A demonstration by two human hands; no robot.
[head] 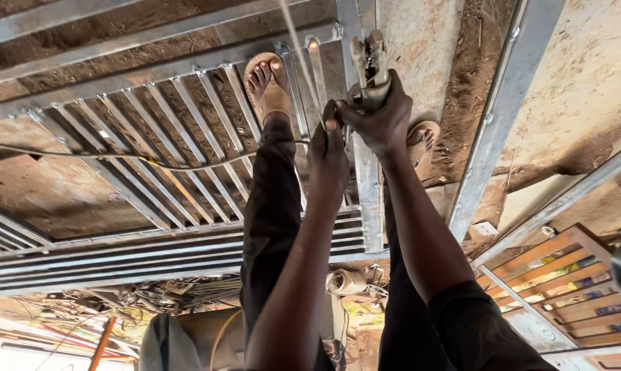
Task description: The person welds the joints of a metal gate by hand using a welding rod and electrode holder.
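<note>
Both my hands clench the welding holder point(369, 69) at top centre: right hand point(379, 117) nearer, left hand point(329, 154) below; its rod point(298, 58) slants up-left.

Landmark: grey steel gate frame with welded slanted bars point(187, 158), flat on brown dirt ground point(70, 185). Thin black cable point(118, 156) runs across its bars. Wooden slatted rack with coloured strips point(564, 282) sits off its lower-right corner. Coiled pale rope point(346, 282) just below its bottom rails. Long grey steel channel point(502, 117) lies right of it.
</note>
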